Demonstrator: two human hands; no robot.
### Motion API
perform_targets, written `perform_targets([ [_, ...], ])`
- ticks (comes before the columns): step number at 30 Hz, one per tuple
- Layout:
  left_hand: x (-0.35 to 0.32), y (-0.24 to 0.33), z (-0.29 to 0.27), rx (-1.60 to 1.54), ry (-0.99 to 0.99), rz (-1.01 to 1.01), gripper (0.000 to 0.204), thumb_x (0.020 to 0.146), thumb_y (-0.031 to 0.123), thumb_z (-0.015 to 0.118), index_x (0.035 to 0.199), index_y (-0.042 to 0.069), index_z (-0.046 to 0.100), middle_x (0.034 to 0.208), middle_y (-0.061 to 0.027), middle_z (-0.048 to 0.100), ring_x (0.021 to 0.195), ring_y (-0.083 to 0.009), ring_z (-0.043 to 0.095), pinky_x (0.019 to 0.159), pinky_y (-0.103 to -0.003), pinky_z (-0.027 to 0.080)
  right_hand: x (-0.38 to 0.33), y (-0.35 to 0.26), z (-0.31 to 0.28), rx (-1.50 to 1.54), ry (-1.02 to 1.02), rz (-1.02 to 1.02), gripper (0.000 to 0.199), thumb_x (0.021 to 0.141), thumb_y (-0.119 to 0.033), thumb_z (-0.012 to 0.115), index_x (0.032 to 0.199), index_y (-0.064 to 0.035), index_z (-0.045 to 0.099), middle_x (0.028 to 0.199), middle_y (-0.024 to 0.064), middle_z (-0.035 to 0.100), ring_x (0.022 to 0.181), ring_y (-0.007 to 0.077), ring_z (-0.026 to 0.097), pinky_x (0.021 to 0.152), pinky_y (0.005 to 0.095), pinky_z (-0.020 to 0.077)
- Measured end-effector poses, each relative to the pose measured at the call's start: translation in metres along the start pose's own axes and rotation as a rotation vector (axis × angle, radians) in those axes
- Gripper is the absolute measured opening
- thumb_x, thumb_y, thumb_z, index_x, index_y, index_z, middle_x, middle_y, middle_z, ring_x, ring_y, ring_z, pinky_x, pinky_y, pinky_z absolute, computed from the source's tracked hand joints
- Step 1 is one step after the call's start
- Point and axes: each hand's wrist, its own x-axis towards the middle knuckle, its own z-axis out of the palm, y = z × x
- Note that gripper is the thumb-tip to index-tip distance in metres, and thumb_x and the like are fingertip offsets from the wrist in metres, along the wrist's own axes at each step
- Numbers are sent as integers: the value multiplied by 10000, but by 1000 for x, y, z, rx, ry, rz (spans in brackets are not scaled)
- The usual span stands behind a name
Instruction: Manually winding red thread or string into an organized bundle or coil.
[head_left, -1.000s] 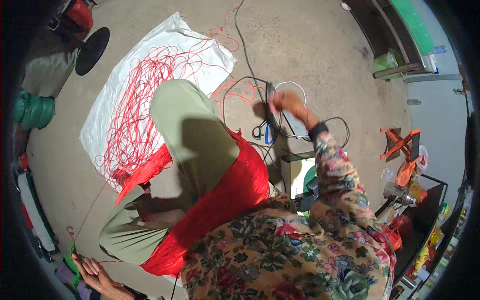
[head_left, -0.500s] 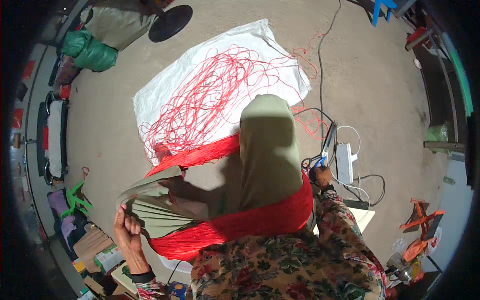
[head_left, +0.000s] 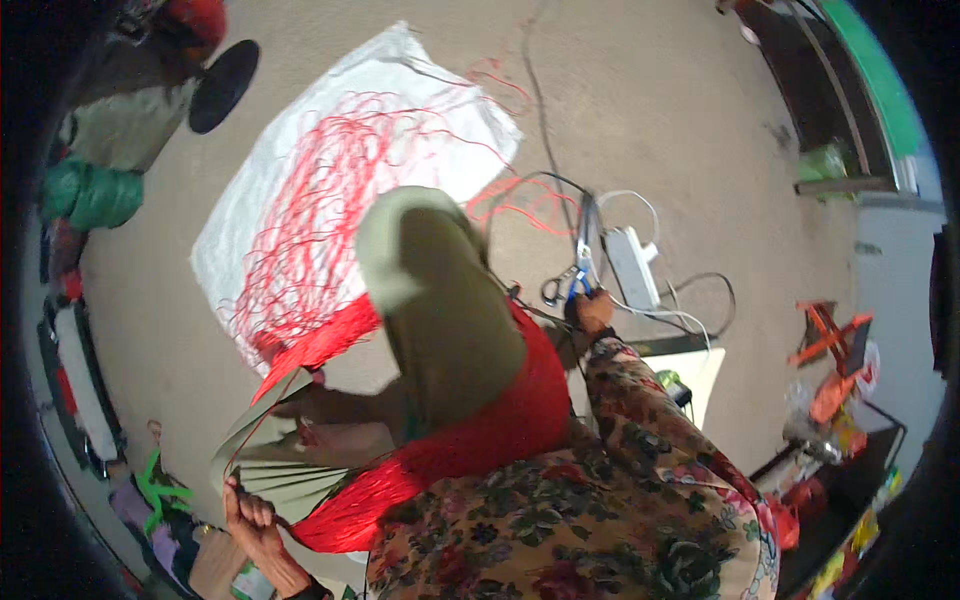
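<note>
Left hand (head_left: 256,522) low, fingers pinching red strand (head_left: 264,420); right hand (head_left: 593,311) outstretched at scissors (head_left: 578,274), grip unclear

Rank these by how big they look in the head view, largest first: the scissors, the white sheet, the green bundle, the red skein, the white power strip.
1. White sheet
2. Red skein
3. Green bundle
Then white power strip and scissors, unranked: similar length, and the right hand may hide part of the scissors.

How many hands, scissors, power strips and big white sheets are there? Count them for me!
Hands: 2 (left hand, right hand)
Scissors: 1 pair
Power strips: 1
White sheets: 1
Total: 5
</note>
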Motion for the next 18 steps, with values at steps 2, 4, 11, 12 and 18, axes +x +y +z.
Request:
perform_targets([
  [2, 0, 1, -2, 0, 104, 3, 247, 1050, 245, 454, 1116, 38, 572, 507, 70, 236, 383, -52, 186, 331, -234, 211, -2, 5, 3, 24, -55, -11, 371, 707, -255, 723, 925, 38, 656, 916, 276, 670, 860, 446, 649, 754, 494, 510],
  [4, 0, 2, -3, 39, 147, 14, 247, 1051, 244, 453, 1113, 36, 571, 512, 68, 239, 390, -51, 199, 337, -230, 223, -3, 6, 5, 89, -42, -51, 292, 723, -213, 707, 867, 37, 658, 839, 264, 666, 816, 446, 642, 743, 497, 503],
  [11, -4, 0, 15, 75, 260, 63, 243, 1029, 245, 507, 1120, 39, 598, 512, 83, 241, 388, -42, 194, 334, -222, 178, -10, 2, 15, 29, 92, -131, 382, 737, -242, 758, 978, 29, 637, 868, 211, 647, 834, 387, 628, 757, 472, 483],
  [12, -4, 1, 19, 107, 89, 57, 236, 1023, 242, 519, 1105, 40, 611, 511, 89, 235, 389, -33, 186, 335, -223, 171, -10, 7, 12, 88, 42, -130, 378, 736, -248, 769, 965, 26, 646, 878, 196, 655, 817, 357, 632, 745, 450, 488],
  [18, -10, -6, 41, 181, 457, 118, 238, 986, 161, 529, 1153, 12, 611, 518, 92, 232, 395, -40, 187, 363, -226, 161, 9, 10, 31, -237, -218, -216, 410, 819, -360, 714, 1034, -18, 643, 915, 151, 693, 820, 294, 662, 734, 430, 515],
])
